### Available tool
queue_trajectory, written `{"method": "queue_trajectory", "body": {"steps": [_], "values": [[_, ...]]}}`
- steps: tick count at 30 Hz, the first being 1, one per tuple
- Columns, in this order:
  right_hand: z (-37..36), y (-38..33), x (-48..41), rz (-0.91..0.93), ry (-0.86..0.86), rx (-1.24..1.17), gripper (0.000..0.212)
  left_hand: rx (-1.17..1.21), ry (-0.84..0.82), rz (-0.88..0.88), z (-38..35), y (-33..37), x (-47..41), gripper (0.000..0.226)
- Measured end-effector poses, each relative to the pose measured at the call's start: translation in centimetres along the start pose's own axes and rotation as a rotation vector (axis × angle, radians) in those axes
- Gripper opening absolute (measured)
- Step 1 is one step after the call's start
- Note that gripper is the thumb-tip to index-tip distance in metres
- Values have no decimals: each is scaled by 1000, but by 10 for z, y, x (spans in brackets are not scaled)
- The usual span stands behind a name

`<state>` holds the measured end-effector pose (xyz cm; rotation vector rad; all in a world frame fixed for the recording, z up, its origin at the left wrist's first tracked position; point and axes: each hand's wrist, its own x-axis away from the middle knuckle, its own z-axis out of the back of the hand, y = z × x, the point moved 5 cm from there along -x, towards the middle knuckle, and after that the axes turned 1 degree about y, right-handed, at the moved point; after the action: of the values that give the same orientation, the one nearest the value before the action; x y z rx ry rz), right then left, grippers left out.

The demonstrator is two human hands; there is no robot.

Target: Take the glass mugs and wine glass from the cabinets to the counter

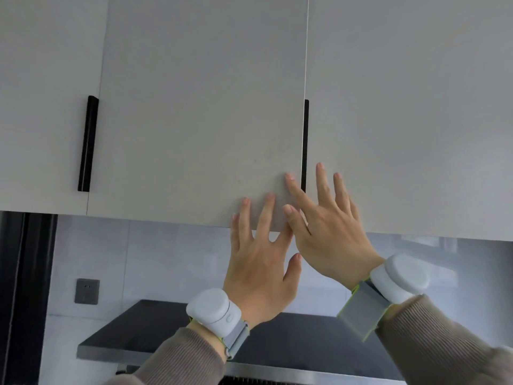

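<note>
Cabinet door (200,107), the middle one overhead, has both hands at its lower right corner. Left hand (261,273) and right hand (330,234) spread straight fingers, gripping nothing, the right hand's beside the black handle (306,145).

I read soft, even light, no hard shadows; cabinet doors (205,107) slightly blurred, lines bowing toward the edges.

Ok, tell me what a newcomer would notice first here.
The left hand and right hand, fingers spread, are raised to the lower right corner of a grey door, by the black handle. A white device sits on each wrist; a dark hood lies below.
</note>
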<state>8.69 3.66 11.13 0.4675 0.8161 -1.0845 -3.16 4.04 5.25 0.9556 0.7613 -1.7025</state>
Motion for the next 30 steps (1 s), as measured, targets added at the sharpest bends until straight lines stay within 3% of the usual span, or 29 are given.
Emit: {"method": "queue_trajectory", "body": {"steps": [10,17,30], "values": [[-38,13,-12,-46,-89,-55,71,-45,-20,21,-33,-7,-11,66],[-46,14,-12,-48,-34,3,85,-88,-33,27,-47,-12,-18,66],[-49,18,-9,-33,-72,30,76,-113,-50,37,-44,-11,-20,70]]}}
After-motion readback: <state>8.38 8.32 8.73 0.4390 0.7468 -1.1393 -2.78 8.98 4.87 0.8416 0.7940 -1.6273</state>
